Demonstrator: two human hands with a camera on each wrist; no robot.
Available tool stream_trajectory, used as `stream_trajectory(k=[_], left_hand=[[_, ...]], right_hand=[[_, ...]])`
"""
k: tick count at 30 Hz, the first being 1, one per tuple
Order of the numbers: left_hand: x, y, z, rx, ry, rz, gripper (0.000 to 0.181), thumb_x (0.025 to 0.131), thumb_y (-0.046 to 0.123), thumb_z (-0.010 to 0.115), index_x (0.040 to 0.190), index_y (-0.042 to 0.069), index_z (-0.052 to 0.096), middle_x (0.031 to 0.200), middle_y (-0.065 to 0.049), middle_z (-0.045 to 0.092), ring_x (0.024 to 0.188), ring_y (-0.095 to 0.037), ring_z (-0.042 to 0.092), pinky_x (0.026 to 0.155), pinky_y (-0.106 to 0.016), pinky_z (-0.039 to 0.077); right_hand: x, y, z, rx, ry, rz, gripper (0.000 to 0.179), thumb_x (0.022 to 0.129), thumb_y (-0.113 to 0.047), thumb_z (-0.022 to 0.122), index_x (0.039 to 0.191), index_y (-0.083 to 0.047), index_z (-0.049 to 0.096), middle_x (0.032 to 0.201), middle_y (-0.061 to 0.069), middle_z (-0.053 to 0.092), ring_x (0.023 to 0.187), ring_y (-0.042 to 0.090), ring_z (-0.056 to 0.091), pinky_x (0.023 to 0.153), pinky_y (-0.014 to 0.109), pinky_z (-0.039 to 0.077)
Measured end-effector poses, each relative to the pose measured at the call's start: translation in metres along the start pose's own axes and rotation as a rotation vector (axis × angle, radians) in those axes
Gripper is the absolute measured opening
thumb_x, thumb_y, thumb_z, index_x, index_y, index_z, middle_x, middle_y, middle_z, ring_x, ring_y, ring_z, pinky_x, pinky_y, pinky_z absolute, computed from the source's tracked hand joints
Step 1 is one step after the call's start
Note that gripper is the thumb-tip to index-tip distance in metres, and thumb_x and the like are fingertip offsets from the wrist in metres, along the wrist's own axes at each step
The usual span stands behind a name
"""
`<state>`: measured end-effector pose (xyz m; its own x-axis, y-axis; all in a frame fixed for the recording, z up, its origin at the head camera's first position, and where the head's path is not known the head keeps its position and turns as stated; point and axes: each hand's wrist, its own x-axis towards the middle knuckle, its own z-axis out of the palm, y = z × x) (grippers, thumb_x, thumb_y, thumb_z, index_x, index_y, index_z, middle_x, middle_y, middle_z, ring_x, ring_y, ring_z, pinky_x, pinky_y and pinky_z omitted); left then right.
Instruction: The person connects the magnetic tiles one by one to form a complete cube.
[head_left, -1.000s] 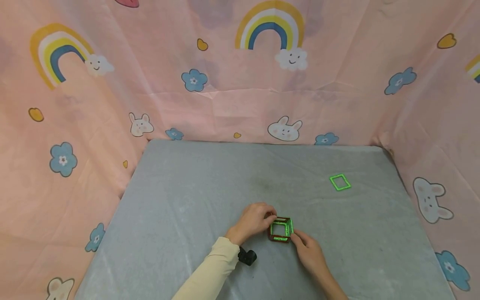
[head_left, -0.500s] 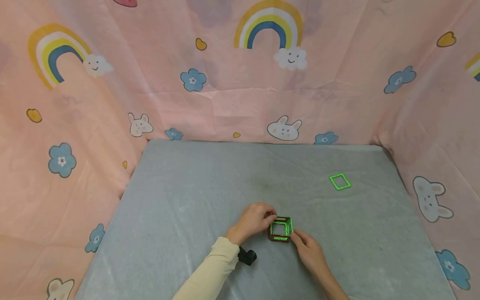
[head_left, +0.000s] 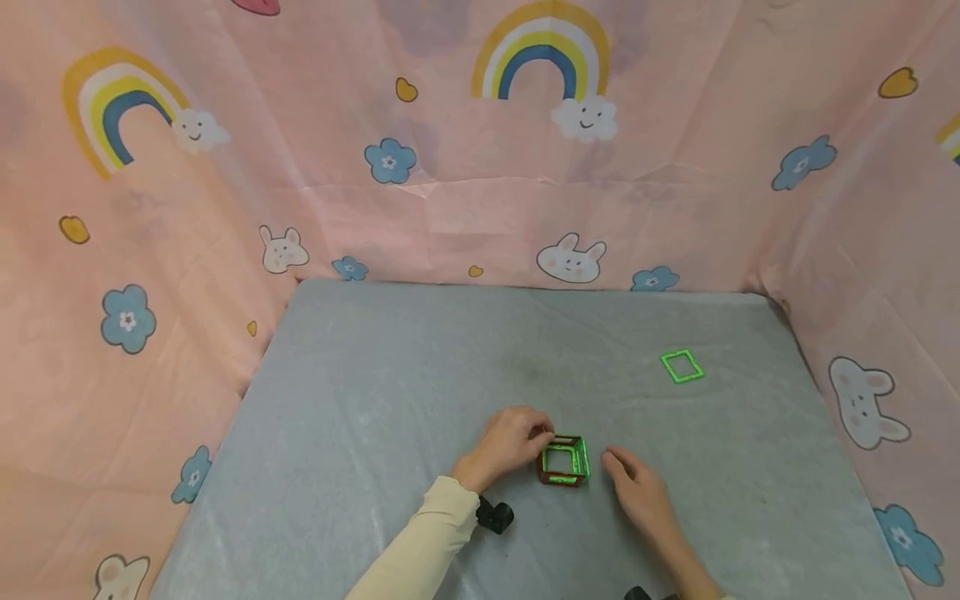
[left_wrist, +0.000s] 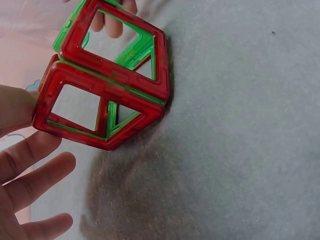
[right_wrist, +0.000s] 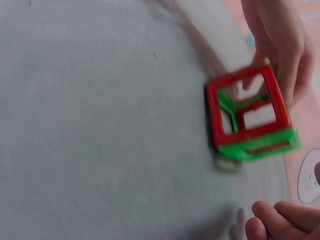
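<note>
A hollow cube of red and green magnetic tiles [head_left: 564,480] stands on the grey cloth, its top uncovered. My left hand [head_left: 510,442] pinches the cube's left side between thumb and fingers near the upper far corner. In the left wrist view, two red tiles [left_wrist: 111,80] of the cube face the camera, with green ones behind. To the cube's right, my right hand [head_left: 637,492] is apart from it, fingers loosely bent and holding nothing. The right wrist view shows the cube [right_wrist: 213,112] slightly blurred, with those fingertips [right_wrist: 270,217] below it.
A single green square tile [head_left: 670,370] lies flat on the grey cloth [head_left: 390,358], farther back and to the right. Pink printed curtains [head_left: 450,208] enclose the back and sides. A black wrist camera [head_left: 496,517] sits on the left wrist.
My right hand has let go of the cube's right side and moved a short way to the right. The left hand keeps its hold, and the cube stays in place.
</note>
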<state>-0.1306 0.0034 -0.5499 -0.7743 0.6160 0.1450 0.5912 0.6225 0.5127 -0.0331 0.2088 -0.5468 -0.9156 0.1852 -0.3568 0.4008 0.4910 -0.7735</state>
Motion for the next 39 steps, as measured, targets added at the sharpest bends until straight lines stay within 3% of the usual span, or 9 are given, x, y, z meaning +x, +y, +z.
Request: stream_trajectory(k=[6,10,19,30,39], left_hand=[[0.0,-0.002,0.0,-0.015,-0.013,-0.013,0.011,0.093,0.023,0.065,0.093,0.02,0.076,0.086,0.008,0.067,0.074,-0.003,0.058,0.068,-0.017,0.045],[0.0,-0.002,0.001,-0.026,-0.028,-0.021,0.011,0.094,0.023,0.065,0.094,0.02,0.076,0.087,0.007,0.067,0.076,-0.004,0.058,0.069,-0.018,0.045],[0.0,-0.004,0.001,-0.04,-0.045,-0.028,0.011,0.094,0.024,0.065,0.095,0.02,0.075,0.089,0.008,0.067,0.078,-0.004,0.058,0.07,-0.017,0.045],[-0.001,-0.005,0.001,-0.033,-0.026,-0.026,0.01,0.093,0.024,0.066,0.094,0.02,0.076,0.089,0.008,0.067,0.078,-0.003,0.058,0.07,-0.016,0.044],[-0.001,-0.004,0.0,-0.028,-0.02,-0.016,0.01,0.093,0.023,0.066,0.093,0.02,0.076,0.089,0.008,0.068,0.08,-0.004,0.06,0.073,-0.016,0.045]], right_hand=[[0.015,0.006,-0.023,-0.089,0.017,-0.038,0.059,0.105,-0.038,0.038,0.141,0.008,0.044,0.145,0.029,0.041,0.135,0.046,0.035,0.108,0.056,0.03],[0.031,0.013,-0.043,-0.158,0.04,-0.014,0.06,0.105,-0.038,0.035,0.143,0.009,0.04,0.145,0.031,0.039,0.135,0.047,0.034,0.108,0.057,0.029],[0.064,0.031,-0.08,-0.258,0.138,-0.046,0.06,0.105,-0.036,0.034,0.139,0.013,0.04,0.136,0.036,0.044,0.123,0.051,0.044,0.098,0.06,0.036],[0.079,0.039,-0.093,-0.312,0.148,-0.07,0.064,0.104,-0.038,0.037,0.139,0.016,0.038,0.137,0.039,0.041,0.124,0.055,0.04,0.097,0.063,0.035],[0.09,0.04,-0.097,-0.411,0.187,-0.169,0.058,0.102,-0.03,0.044,0.133,0.019,0.042,0.132,0.042,0.042,0.121,0.058,0.037,0.1,0.064,0.028]])
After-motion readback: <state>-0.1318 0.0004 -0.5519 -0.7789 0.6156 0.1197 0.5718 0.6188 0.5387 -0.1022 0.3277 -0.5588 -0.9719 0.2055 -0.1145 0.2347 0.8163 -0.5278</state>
